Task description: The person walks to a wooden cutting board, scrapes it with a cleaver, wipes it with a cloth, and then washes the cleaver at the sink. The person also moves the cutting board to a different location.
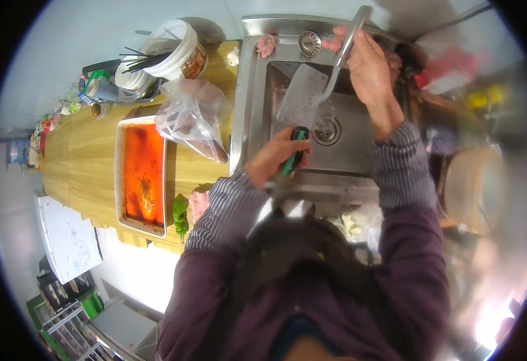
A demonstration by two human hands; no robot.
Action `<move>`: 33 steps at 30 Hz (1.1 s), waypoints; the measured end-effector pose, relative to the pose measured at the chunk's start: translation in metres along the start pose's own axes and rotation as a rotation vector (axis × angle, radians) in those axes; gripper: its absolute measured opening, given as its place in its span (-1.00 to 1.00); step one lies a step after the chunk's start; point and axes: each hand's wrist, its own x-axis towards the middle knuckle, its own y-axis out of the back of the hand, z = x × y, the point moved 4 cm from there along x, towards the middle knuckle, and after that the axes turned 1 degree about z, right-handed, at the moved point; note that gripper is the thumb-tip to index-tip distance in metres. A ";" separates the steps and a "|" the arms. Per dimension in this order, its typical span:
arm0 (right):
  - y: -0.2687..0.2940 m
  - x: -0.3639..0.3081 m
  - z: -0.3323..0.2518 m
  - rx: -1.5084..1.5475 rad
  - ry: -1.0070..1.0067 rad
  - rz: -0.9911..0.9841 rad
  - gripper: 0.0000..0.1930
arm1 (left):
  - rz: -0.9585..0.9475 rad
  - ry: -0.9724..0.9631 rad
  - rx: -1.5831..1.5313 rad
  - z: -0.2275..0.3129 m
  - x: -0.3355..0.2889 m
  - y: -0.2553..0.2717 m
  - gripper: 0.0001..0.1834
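Observation:
My left hand [278,153] is closed round the black and green handle of a cleaver [302,93]. Its broad, wet-looking blade points away from me over the sink [360,150], beside the faucet's outlet. At the far right of the basin, my right hand [369,72] is at the curved metal faucet [345,51], with fingers showing on both sides of the spout. What those fingers press on is partly hidden behind the metal. Below the blade, around the drain [325,130], there seems to be running water.
On the wooden counter at left are a white tray of red-orange liquid [165,180], a clear plastic bag [194,111], green peppers [180,215] and a white bucket [176,51]. A sink strainer [309,44] and pink cloth [266,46] lie on the rim. A round wooden board [474,186] stands at right.

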 end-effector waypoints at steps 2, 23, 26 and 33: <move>0.011 -0.014 0.006 0.133 0.105 -0.096 -0.54 | -0.040 0.009 0.001 0.000 0.000 -0.012 -0.77; -0.016 -0.083 0.096 -1.203 0.337 -0.551 -0.39 | 0.035 -0.015 0.189 0.008 -0.009 -0.031 -0.74; -0.007 -0.052 0.095 -1.348 0.213 -0.247 -0.41 | 0.002 -0.025 0.242 0.008 -0.010 -0.028 -0.77; -0.037 -0.082 0.109 -1.198 0.680 -0.586 -0.61 | 0.016 0.026 0.208 0.015 -0.001 -0.011 -0.73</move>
